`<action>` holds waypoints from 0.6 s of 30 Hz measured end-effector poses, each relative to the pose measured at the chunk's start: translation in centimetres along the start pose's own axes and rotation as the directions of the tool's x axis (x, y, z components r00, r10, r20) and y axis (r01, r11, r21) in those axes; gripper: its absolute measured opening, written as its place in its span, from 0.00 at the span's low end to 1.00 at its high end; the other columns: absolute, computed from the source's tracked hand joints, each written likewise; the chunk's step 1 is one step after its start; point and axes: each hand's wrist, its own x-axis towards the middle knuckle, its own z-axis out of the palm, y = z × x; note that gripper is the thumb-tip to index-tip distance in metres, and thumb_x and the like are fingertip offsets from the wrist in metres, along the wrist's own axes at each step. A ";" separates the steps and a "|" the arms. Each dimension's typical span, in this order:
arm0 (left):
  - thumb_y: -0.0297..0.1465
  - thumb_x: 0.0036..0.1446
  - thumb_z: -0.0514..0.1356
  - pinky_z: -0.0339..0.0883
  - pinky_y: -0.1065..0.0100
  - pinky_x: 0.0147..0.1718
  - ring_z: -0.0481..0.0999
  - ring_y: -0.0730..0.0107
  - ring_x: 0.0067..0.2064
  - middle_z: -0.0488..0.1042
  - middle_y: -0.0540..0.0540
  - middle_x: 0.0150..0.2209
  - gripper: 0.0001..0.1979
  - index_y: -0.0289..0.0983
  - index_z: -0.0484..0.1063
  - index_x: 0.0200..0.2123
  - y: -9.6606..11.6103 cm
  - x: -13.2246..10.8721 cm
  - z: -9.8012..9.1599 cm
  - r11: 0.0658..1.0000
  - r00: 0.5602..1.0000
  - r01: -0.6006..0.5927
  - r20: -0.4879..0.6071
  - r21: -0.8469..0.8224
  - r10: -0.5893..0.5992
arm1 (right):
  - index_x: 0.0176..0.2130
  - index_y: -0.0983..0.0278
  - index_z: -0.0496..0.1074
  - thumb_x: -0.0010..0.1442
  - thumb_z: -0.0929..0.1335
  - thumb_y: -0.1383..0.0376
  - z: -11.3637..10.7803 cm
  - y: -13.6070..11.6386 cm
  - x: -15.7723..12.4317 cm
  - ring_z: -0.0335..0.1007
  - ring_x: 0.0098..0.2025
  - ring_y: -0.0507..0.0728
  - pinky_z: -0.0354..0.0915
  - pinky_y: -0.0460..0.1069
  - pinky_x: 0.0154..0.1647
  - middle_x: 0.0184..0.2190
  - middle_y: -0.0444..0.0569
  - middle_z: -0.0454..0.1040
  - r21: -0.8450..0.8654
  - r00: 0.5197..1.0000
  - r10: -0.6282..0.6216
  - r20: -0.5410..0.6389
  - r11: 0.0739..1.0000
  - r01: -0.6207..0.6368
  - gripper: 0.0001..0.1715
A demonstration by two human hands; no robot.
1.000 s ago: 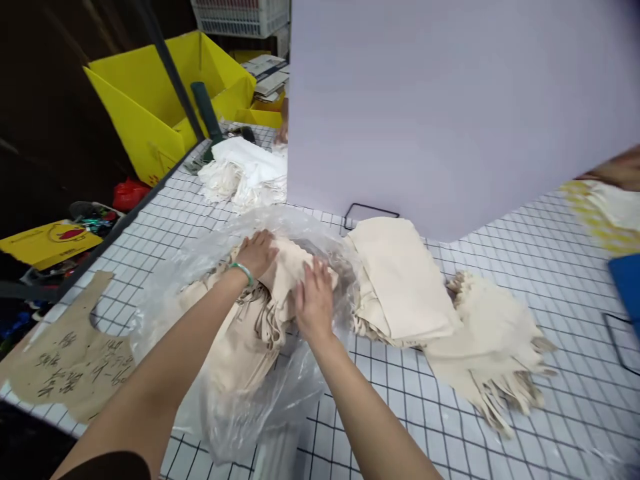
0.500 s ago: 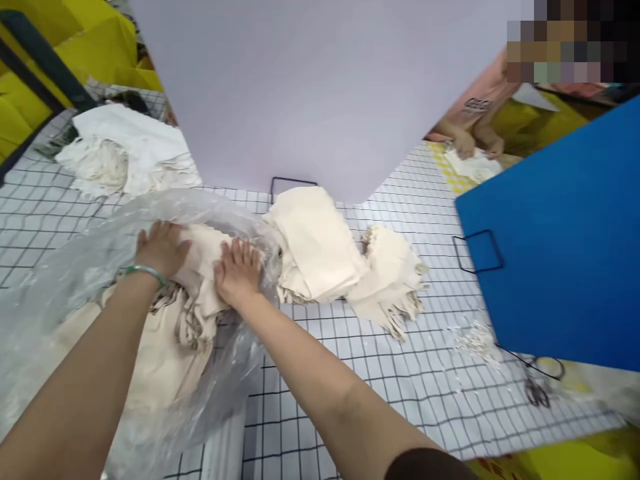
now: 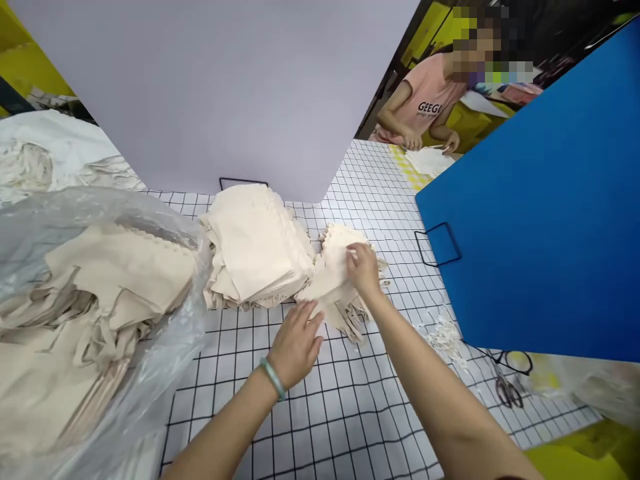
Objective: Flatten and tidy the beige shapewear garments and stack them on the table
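A small pile of cream cloth pieces [image 3: 327, 283] with scalloped edges lies at mid-table. My right hand [image 3: 363, 270] rests on its right part, fingers slightly bent against the top cloth; the thumb is hard to see. Open and with fingers spread, my left hand [image 3: 299, 340] is at the pile's near-left edge, a pale green bangle [image 3: 273, 379] on its wrist. A taller stack of cream cloth pieces [image 3: 255, 243] stands just left of the small pile and touches it. More cream cloth pieces [image 3: 130, 267] lie in a clear plastic bag [image 3: 187, 340] at left.
A pale lilac board [image 3: 225, 87] rises behind the stacks, and a blue board [image 3: 540, 227] stands at right. White scraps [image 3: 445, 337] and scissors [image 3: 509, 392] lie near the blue board. White cloths [image 3: 60, 147] are piled far left. Across the table a person [image 3: 425, 100] handles white cloth.
Both hands have left the cloth in the plastic bag and moved right to the small cream pile. The view has swung right, showing more of the other person.
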 end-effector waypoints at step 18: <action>0.31 0.60 0.61 0.56 0.45 0.66 0.58 0.52 0.69 0.62 0.36 0.66 0.31 0.38 0.57 0.66 2.5 7.7 1.3 0.923 0.842 -0.234 -0.411 0.305 0.349 | 0.46 0.61 0.74 0.70 0.60 0.62 -4.7 3.2 -1.9 0.72 0.47 0.60 0.70 0.59 0.51 0.44 0.54 0.78 0.082 0.801 -0.484 -0.352 0.837 0.542 0.16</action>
